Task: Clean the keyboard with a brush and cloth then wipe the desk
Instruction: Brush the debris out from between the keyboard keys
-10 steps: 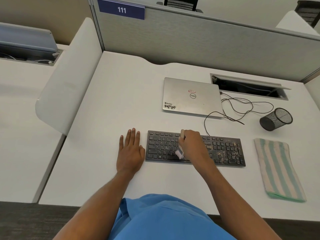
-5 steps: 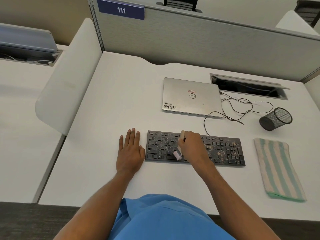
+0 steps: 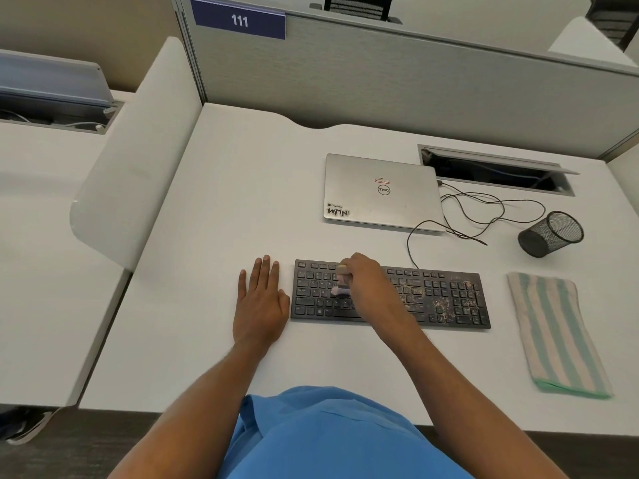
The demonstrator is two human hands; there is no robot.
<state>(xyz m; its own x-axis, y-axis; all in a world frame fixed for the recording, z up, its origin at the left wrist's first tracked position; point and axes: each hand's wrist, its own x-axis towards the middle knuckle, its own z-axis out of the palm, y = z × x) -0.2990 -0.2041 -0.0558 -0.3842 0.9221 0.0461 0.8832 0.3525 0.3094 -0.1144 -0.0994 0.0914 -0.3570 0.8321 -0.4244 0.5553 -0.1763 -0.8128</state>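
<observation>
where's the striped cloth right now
In the head view the striped cloth lies far right on the desk, just right of the keyboard and nearer the person than the mesh cup.

Just one cam here, wide-angle, worn on the person's head and looking fwd + down over the white desk (image 3: 242,202), so the blue shirt (image 3: 328,437) fills the bottom edge and both forearms run up into frame from below. The keyboard (image 3: 449,299) sits near center w/ the left hand (image 3: 261,305) and right hand (image 3: 366,281) close in. The closed laptop (image 3: 380,191) and gray partition (image 3: 380,81) w/ its 111 sign (image 3: 238,20) are farther back, straight edges bending a bit toward the frame borders.
</observation>
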